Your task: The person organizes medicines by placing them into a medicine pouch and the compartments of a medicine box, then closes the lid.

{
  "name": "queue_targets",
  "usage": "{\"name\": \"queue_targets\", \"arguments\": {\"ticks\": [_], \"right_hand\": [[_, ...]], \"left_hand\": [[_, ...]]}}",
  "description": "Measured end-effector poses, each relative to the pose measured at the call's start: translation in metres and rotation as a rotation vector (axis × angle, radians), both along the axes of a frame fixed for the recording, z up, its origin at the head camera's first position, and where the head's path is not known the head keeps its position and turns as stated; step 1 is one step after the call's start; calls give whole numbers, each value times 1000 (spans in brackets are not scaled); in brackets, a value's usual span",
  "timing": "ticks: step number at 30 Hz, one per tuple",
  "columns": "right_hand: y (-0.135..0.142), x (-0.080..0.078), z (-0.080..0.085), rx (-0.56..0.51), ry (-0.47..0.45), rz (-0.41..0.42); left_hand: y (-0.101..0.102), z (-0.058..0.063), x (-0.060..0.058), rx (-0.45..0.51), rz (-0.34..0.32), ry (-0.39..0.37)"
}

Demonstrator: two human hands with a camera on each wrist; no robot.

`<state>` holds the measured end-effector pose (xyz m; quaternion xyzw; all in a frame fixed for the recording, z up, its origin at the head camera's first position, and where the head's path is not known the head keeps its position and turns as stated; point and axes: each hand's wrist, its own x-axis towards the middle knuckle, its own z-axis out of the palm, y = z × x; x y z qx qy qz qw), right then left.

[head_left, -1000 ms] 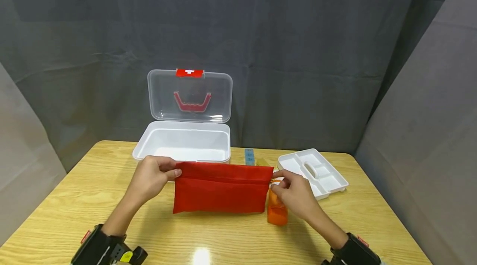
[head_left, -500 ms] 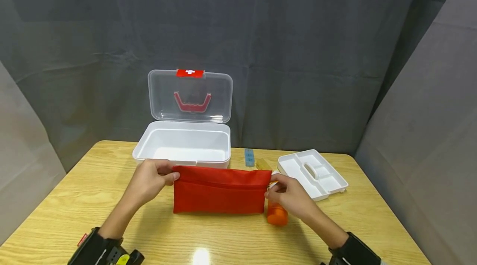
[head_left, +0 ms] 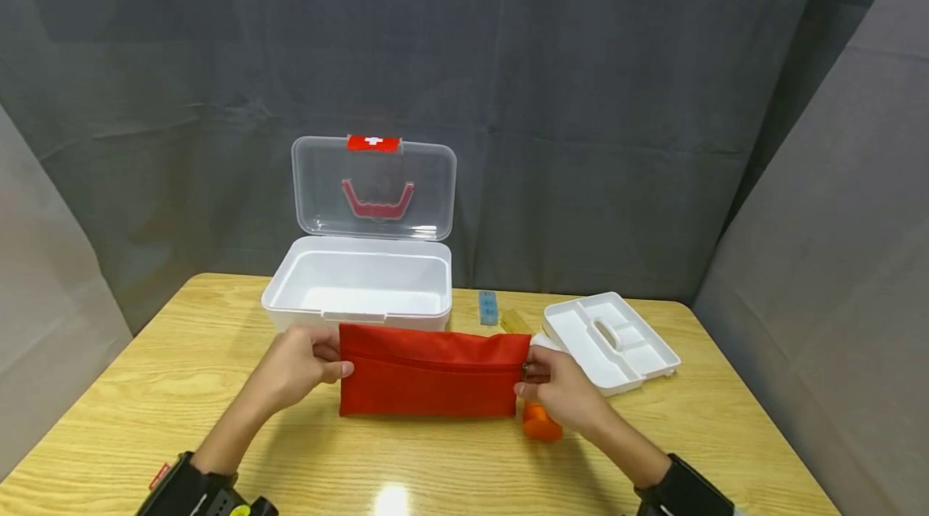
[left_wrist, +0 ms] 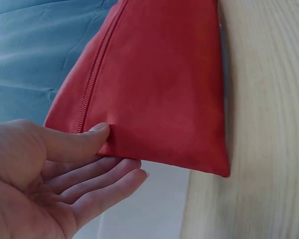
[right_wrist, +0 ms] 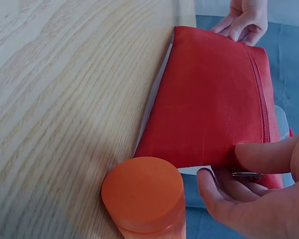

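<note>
A red zippered pouch point(head_left: 434, 375) stands on its long edge between both hands, its zipper running along the upper part. My left hand point(head_left: 301, 367) pinches the pouch's left end, thumb on the near face and fingers behind, as the left wrist view shows. At the opposite end, my right hand point(head_left: 562, 387) pinches the pouch near the metal zipper pull point(right_wrist: 246, 174). Close beside that hand is an orange bottle point(right_wrist: 143, 191), partly covered by the hand in the head view.
Behind the pouch stands a white box point(head_left: 363, 278) with its clear lid point(head_left: 373, 187) raised. A white divided tray point(head_left: 613, 343) lies to the right. Between them are a blue pill organizer point(head_left: 488, 308) and a yellow item point(head_left: 515, 322). Grey cloth walls surround the wooden table point(head_left: 181, 355).
The pouch's top edge has come down slightly, showing more of the box front. Both hands have lowered with it, and the right hand now covers more of the orange bottle.
</note>
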<state>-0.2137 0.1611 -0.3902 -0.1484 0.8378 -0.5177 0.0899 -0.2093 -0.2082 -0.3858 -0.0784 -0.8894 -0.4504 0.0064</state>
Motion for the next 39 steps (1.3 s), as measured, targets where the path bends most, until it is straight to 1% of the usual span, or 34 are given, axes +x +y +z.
{"name": "queue_targets", "arguments": {"ticks": [2,5,9,15,19,22,26,30,33,36,39], "right_hand": [[-1,0,0,5,-3,-3],[-5,2,0,48,13,-55],[-11,4,-5,108,78,-126],[-23,3,-14,96,167,-210],[-28,2,-16,103,223,-245],[-30,0,-15,99,256,-268],[-31,-3,-8,65,292,-275],[-33,-7,8,28,295,-265],[-34,-13,23,-28,266,-258],[-34,-22,37,-78,258,-250],[-35,-31,49,-76,298,-255]], "left_hand": [[0,-2,0,-5,-4,4],[1,-4,0,-5,3,3],[4,-7,1,14,34,-3],[4,-10,2,17,88,8],[1,-11,2,7,120,27],[-4,-9,2,-6,134,42],[-12,2,1,-17,135,59],[-18,19,-1,-16,129,87],[-21,33,-6,-31,125,122],[-23,47,-12,-45,115,166],[-25,60,-19,-61,120,217]]}}
